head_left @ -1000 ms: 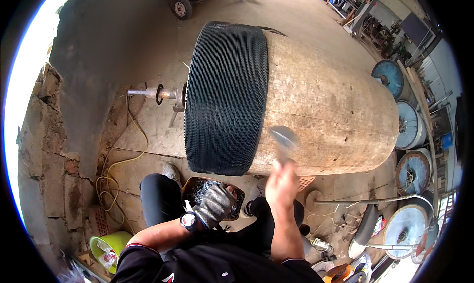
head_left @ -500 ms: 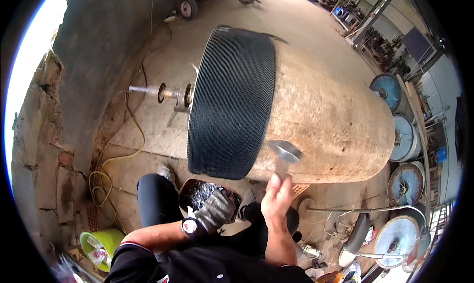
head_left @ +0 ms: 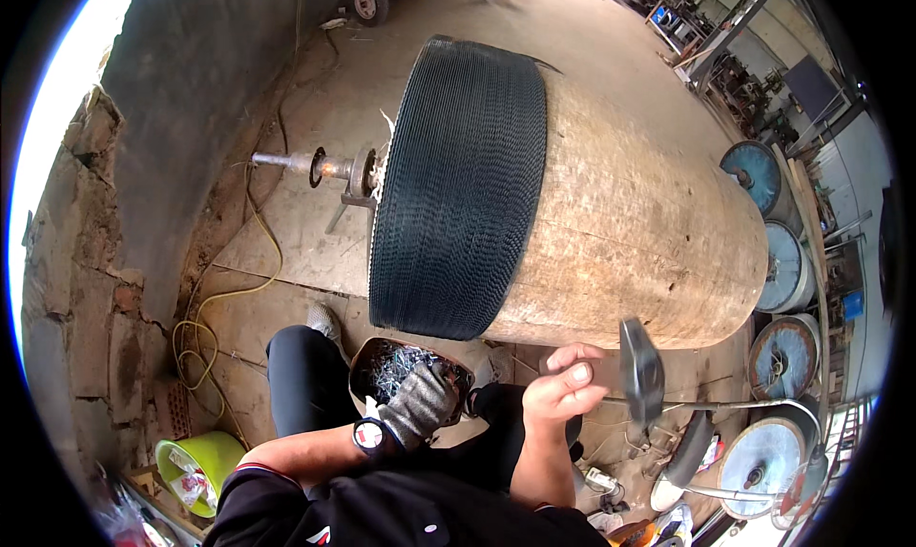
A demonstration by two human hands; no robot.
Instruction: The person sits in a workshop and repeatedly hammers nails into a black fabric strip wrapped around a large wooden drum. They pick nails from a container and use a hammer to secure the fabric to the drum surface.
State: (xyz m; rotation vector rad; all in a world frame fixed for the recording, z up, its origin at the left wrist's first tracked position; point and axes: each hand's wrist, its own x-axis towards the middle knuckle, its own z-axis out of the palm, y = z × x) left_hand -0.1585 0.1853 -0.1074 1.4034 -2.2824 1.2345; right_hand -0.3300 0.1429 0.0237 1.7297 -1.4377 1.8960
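Note:
My right hand (head_left: 565, 387) is closed round the handle of a hammer (head_left: 643, 373), its dark steel head out to the right of the fist, in front of the roller's lower edge. My left hand (head_left: 420, 406), in a grey knitted glove, is at the bin (head_left: 360, 394) of loose nails (head_left: 393, 366) between my legs. Its fingers look curled over the nails; what they hold is hidden. Before me lies a large pale wooden roller (head_left: 639, 213). A black, finely ridged covering (head_left: 463, 194) wraps its left end.
A metal shaft (head_left: 329, 168) juts from the roller's left end. A yellow cable (head_left: 250, 285) loops over the floor by the broken brick wall (head_left: 91, 309). At lower left stands a green bucket (head_left: 224, 456). Several blue-ended drums (head_left: 782, 261) line the right side.
The hammer has swung from in front of the roller's lower face to the right, its head now turned upright. My right hand has shifted slightly right; my left stays at the nails.

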